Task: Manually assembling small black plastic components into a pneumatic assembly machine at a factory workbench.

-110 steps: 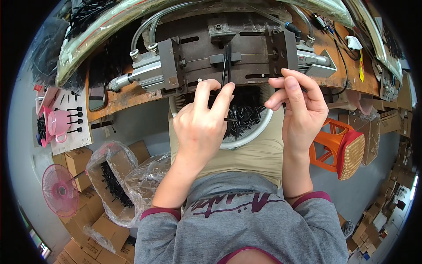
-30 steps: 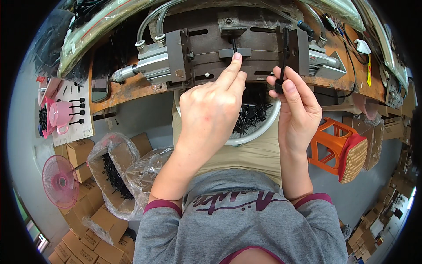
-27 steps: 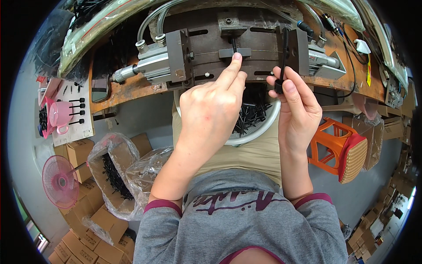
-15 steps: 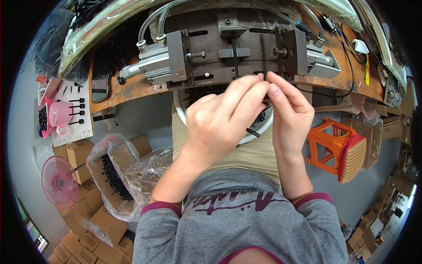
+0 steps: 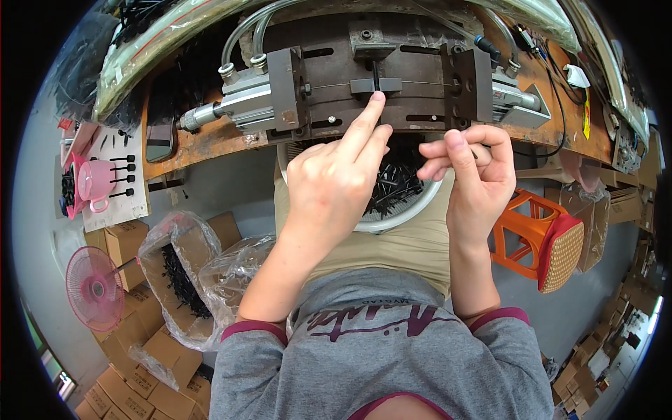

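Observation:
My left hand [image 5: 334, 171] reaches to the bench fixture with its index finger stretched out. That fingertip touches the near end of a black rod [image 5: 376, 73] lying across a small grey metal block [image 5: 390, 85]. The left thumb is hidden. My right hand [image 5: 479, 171] hovers to the right, in front of the fixture, its fingers curled and thumb bent in. A small dark bit shows between these fingers, too little to name. Below the hands, a white basket [image 5: 381, 225] in my lap holds many short black pieces [image 5: 395, 187].
Metal air cylinders [image 5: 241, 108] with clear hoses flank the fixture on a wooden bench [image 5: 203, 152]. A pink cup [image 5: 96, 180] and a pink fan [image 5: 96, 288] are at the left, near a plastic-lined box [image 5: 168, 238]. An orange stool [image 5: 521, 227] stands right.
My hands were together over the basket with thin black pieces at the fingers; they have separated. The left index finger has moved up to the fixture's rod. Both side plungers have drawn outward.

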